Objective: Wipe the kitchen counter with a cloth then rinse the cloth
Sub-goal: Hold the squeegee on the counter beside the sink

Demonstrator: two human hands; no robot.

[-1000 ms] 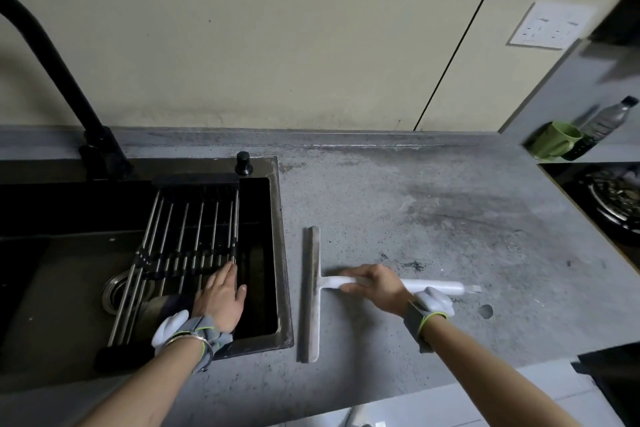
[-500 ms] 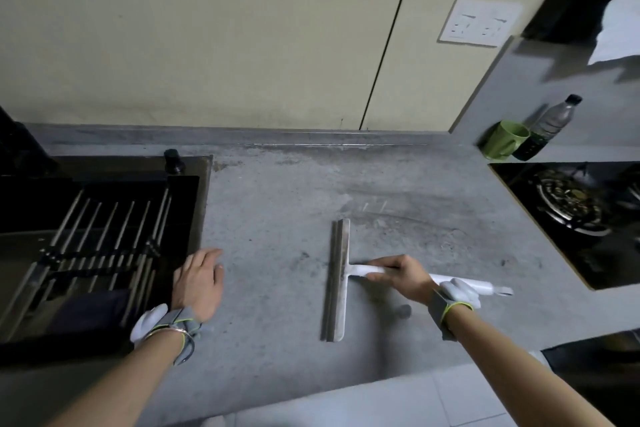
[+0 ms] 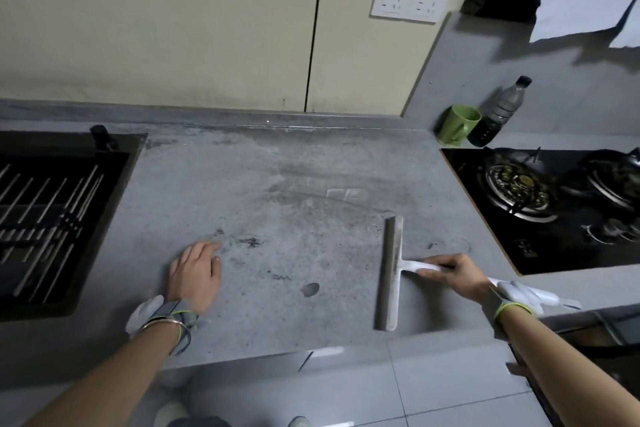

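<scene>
Squeegee dragged right since earlier frames, from sink edge to near hob; left hand off sink, now flat on counter, fingers relaxed, holding nothing. Right hand grasping squeegee handle, blade down on counter. Counter looks streaky, dark specks mid-surface, so wiping only partway imo. No cloth in view anywhere, rinse step not started.

The counter is matt, mottled grey stone; the squeegee white plastic; the hob glossy black.
</scene>
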